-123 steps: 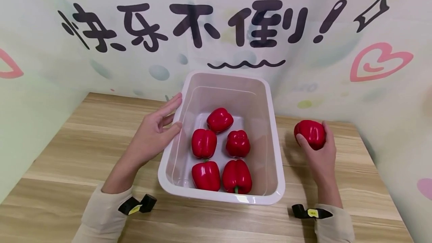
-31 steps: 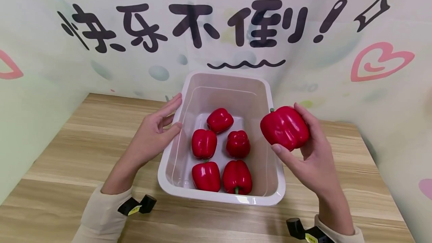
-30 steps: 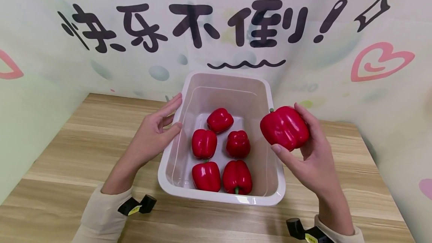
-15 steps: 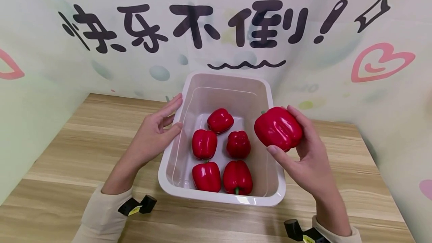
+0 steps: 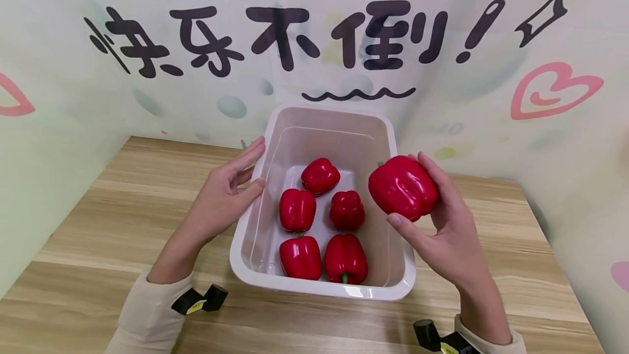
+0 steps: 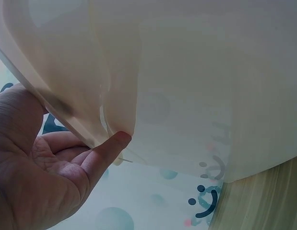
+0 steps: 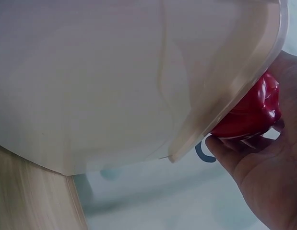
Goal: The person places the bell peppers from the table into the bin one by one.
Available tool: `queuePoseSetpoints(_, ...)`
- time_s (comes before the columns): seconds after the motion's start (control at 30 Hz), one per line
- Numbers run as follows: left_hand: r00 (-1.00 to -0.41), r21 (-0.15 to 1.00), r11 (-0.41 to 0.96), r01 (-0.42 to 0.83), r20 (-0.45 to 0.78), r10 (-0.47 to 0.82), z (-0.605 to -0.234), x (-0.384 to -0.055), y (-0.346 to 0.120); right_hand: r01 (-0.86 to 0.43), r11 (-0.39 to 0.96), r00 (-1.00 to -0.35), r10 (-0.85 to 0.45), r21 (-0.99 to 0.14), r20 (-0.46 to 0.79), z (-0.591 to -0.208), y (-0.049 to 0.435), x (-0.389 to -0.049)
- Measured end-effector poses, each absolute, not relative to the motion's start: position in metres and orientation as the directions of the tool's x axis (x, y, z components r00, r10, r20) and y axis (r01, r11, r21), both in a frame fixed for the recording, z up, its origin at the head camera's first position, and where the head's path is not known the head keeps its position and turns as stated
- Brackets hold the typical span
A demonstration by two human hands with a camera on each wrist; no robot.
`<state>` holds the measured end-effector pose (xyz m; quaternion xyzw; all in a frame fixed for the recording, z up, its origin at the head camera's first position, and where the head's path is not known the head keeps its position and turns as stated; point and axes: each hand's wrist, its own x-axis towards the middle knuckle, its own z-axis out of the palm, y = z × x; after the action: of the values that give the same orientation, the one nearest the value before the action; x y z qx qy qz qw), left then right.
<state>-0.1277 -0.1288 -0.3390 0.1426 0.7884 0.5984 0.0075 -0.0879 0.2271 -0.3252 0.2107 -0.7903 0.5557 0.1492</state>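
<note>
A pale plastic bin (image 5: 388,291) stands mid-table, with several glossy red bell peppers (image 5: 345,258) lying inside. My right hand (image 5: 449,234) holds another red bell pepper (image 5: 403,187) over the bin's right rim, thumb in front and fingers behind. Its short green stem points up and left. Part of this held pepper (image 7: 249,115) shows past the rim in the right wrist view. My left hand (image 5: 221,195) rests against the outside of the left rim, fingers fairly straight and thumb apart. In the left wrist view, a fingertip (image 6: 122,137) touches the bin's outer wall.
The wooden table (image 5: 128,206) extends on both sides of the bin. Close behind the bin hangs a printed cloth (image 5: 196,102) with large dark characters. Black wrist cameras (image 5: 214,296) are strapped over both sleeves.
My right hand has lifted a bell pepper from the table on the right and brought it left over the bin's rim. Lately it has shifted slightly farther left. The left hand stays put.
</note>
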Motion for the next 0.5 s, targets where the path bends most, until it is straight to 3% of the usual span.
queuePoseSetpoints(0.5,-0.961,0.949,0.238,0.205,0.15,0.232,-0.3388,-0.1277,-0.1292,-0.537,0.249,-0.843,-0.18,-0.806,0.506,-0.3256,0.2266,-0.0884)
